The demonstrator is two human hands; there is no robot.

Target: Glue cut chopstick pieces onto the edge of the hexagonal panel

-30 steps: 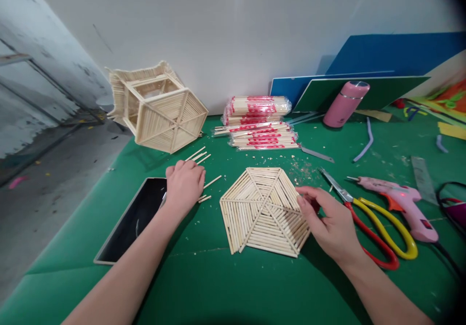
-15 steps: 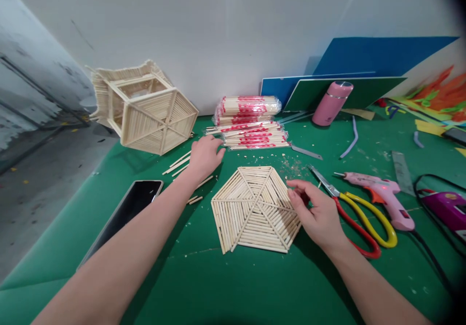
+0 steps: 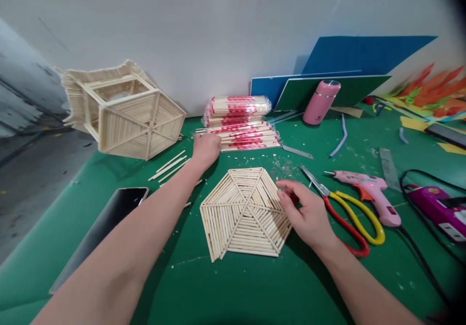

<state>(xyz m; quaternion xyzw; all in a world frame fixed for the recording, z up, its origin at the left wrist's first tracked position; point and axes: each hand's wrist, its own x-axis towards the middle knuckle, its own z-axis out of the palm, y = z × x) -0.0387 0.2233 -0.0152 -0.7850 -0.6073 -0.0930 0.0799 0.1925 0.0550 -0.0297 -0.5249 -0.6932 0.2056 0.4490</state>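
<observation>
My left hand [image 3: 206,149] is closed at the open left end of a plastic pack of wooden sticks [image 3: 251,139]. Its fingertips are hidden, so what they grip does not show. A flat many-sided panel of glued sticks [image 3: 247,208], with spokes meeting at its middle, lies in front of me. Resting at the panel's right edge, my right hand [image 3: 307,213] has its thumb and fingers loosely curved and slightly apart. Several loose sticks [image 3: 169,166] lie under and left of my left forearm.
A stick-built lantern-like frame [image 3: 141,116] stands back left, above a phone [image 3: 105,228]. To the right are scissors [image 3: 345,213], a pink glue gun [image 3: 374,189], a metal ruler [image 3: 389,167] and a purple power strip [image 3: 437,206]. Behind stand a pink bottle [image 3: 322,102] and coloured boards [image 3: 371,55].
My left hand has moved up to the end of the stick pack, and its fingers have curled closed. The right hand stays at the panel's edge. The whole view has shifted slightly.
</observation>
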